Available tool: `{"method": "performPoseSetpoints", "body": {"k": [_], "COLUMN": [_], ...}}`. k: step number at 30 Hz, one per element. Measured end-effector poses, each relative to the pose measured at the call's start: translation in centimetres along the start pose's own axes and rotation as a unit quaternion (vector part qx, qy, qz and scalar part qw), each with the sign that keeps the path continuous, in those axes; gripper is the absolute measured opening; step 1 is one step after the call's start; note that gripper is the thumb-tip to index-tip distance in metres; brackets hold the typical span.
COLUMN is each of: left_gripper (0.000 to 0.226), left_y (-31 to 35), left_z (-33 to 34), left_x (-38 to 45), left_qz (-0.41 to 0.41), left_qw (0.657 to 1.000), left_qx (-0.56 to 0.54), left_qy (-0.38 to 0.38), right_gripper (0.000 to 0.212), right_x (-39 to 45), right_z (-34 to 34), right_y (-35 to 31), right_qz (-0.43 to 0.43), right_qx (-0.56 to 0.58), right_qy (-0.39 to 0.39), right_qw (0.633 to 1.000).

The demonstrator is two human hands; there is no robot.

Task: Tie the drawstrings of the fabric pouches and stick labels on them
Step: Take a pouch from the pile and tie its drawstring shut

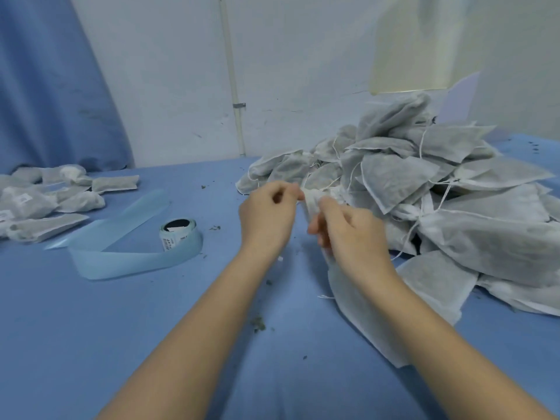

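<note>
Covering the whole work surface, a blue cloth (91, 328) runs out of view at every near edge. On the right a big heap of unfinished pouches (439, 189) spills past the right border, its far side hidden against the wall. A smaller group of labelled pouches (45, 201) lies far left, cut off by the frame. A label roll (178, 234) stands left of centre with its blue backing strip (121, 256) looped around it. The pouch being tied (357, 304) hangs under the right forearm, mostly covered. Both hands meet at its bunched neck: the left hand (268, 216) pinches something there (the string itself is too blurred to see), and the right hand (348, 231) curls round the gathered fabric.
</note>
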State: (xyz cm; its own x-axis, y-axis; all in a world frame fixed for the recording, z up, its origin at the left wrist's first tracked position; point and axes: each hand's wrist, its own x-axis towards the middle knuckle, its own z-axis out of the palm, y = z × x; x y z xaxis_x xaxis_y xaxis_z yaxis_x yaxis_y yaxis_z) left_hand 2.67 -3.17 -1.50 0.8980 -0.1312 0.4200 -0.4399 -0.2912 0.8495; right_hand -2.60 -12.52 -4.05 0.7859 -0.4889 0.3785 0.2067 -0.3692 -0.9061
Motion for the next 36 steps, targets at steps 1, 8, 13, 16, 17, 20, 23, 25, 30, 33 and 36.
{"method": "performPoseSetpoints", "body": {"k": [1, 8, 13, 16, 17, 20, 23, 25, 30, 33, 36], "left_gripper": [0.023, 0.018, 0.024, 0.028, 0.024, 0.026, 0.059, 0.060, 0.058, 0.047, 0.040], "left_y": [-0.1, -1.4, -2.3, -1.8, -1.6, -1.8, -2.1, -2.0, -3.4, -4.3, -4.8], "left_z": [-0.8, -3.5, -4.3, -4.8, -5.0, -5.2, -5.2, -5.1, -4.7, -4.7, -5.4], "left_x": [0.2, -2.2, -2.7, -2.9, -2.7, -2.1, -1.5, -1.6, -1.2, -1.0, -0.5], "left_qz": [0.014, 0.179, 0.177, 0.198, 0.224, 0.304, 0.340, 0.316, 0.166, 0.194, 0.268], "left_qw": [1.000, 0.969, 0.959, 0.968, 0.960, 0.919, 0.886, 0.894, 0.953, 0.935, 0.878], "left_qx": [-0.005, 0.170, 0.208, 0.153, 0.152, 0.233, 0.315, 0.299, 0.209, 0.291, 0.394], "left_qy": [0.012, -0.030, -0.073, 0.024, 0.072, 0.096, -0.034, -0.102, -0.143, -0.066, -0.045], "right_gripper": [0.051, 0.034, 0.019, 0.023, 0.022, 0.018, 0.034, 0.038, 0.039, 0.031, 0.032], "right_x": [0.3, 1.5, 1.6, 1.5, 1.5, 1.5, 1.4, 1.5, 2.1, 2.6, 2.8], "right_z": [0.4, 2.8, 3.3, 2.8, 2.6, 2.1, 1.9, 2.0, 2.7, 3.1, 3.0], "right_y": [-0.1, -1.8, -2.1, -2.0, -2.1, -1.7, -1.7, -1.8, -1.2, -0.7, -0.1], "right_qz": [0.062, 0.169, 0.132, 0.129, 0.133, 0.128, 0.077, 0.058, 0.026, -0.038, -0.100], "right_qx": [0.020, 0.336, 0.263, 0.258, 0.255, 0.191, 0.094, 0.047, -0.041, -0.078, -0.120], "right_qy": [-0.042, -0.168, -0.157, -0.153, -0.160, -0.195, -0.240, -0.248, -0.246, -0.165, -0.078], "right_qw": [0.997, 0.911, 0.943, 0.945, 0.944, 0.954, 0.963, 0.966, 0.968, 0.983, 0.985]}}
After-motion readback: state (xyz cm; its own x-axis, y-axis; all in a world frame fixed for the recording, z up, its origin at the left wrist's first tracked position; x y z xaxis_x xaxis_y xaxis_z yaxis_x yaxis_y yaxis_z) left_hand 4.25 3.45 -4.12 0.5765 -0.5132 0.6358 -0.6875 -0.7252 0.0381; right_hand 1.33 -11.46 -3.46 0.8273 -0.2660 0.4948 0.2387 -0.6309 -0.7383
